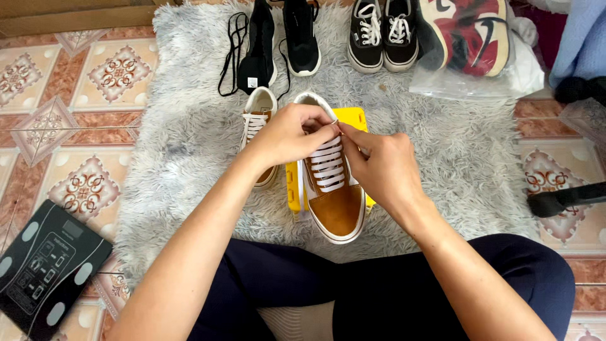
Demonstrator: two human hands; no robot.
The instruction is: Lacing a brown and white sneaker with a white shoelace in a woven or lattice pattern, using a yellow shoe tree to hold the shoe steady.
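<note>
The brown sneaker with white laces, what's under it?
A yellow block sits under the brown sneaker, on the grey shaggy rug. The shoe covers its middle, so its top surface is hidden.

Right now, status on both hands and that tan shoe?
Left hand and right hand both pinching white laces at top eyelets. Tan shoe sits on yellow stand. Matching shoe beside, clear.

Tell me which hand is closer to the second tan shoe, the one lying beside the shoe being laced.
Left. The left hand reaches over the second tan shoe, covering part of it; the right hand sits on the far side of the laced shoe.
</note>
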